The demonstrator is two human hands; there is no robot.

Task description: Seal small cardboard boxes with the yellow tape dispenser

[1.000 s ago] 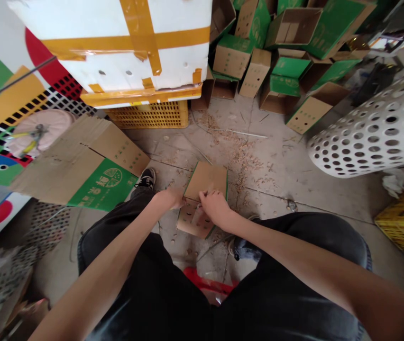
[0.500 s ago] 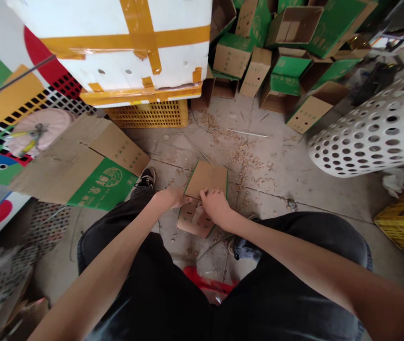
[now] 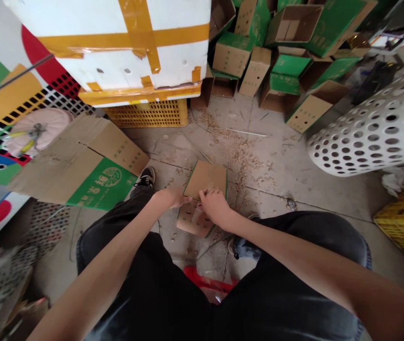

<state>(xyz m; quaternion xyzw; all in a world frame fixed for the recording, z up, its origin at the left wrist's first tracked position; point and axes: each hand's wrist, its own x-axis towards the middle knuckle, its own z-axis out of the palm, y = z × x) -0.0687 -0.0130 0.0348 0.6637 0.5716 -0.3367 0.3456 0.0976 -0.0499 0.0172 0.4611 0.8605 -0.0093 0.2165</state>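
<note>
A small brown cardboard box (image 3: pixel 207 174) with green edges lies on the floor between my feet. Its near face has small holes and curved dark marks. Down that face runs a shiny, see-through strip that looks like clear tape (image 3: pixel 197 216). My left hand (image 3: pixel 172 197) grips the box's left side at the seam, thumb and finger reaching onto the cardboard. From the right, my right hand (image 3: pixel 215 203) rests on the box with curled fingers, pinched at the upper end of the strip. The fingertips are partly hidden.
A large flattened-looking carton (image 3: pixel 77 161) lies to the left. Ahead, a white foam box (image 3: pixel 173 57) with orange tape stands on a yellow crate (image 3: pixel 152 115). Several green-brown boxes (image 3: pixel 234 54) are piled beyond. A white perforated basket (image 3: pixel 369 132) stands right; wood-like shavings (image 3: pixel 241 154) litter the floor.
Almost nothing differs. Both hands stay on the box in the same place, and the view has shifted very slightly.
</note>
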